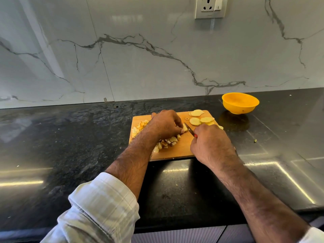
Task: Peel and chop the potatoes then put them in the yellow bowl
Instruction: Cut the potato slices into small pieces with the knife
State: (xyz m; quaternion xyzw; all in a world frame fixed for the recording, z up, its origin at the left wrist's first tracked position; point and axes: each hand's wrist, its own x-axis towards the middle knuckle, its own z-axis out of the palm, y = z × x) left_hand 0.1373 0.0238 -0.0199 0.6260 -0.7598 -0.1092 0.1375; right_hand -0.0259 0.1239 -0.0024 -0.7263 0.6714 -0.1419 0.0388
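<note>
Dark speckled stone forms the table (70,137), with a white veined marble wall (140,58) rising behind it. Nearest the camera, two bare forearms reach forward, the left one coming out of a rolled pale checked sleeve (98,207). Both meet over a wooden cutting board (177,149). The right hand (210,144) has its grip clenched around a small knife (190,130), blade pointing up and left. The left hand (166,123) pinches a potato piece (185,128) against the board, just beside the blade. Diced potato cubes (168,142) lie heaped under and left of the left wrist. Farther back on the board rest round potato slices (199,118). Beyond, off the board to the right, stands the yellow bowl (240,103). A wall socket (211,7) sits high above.
</note>
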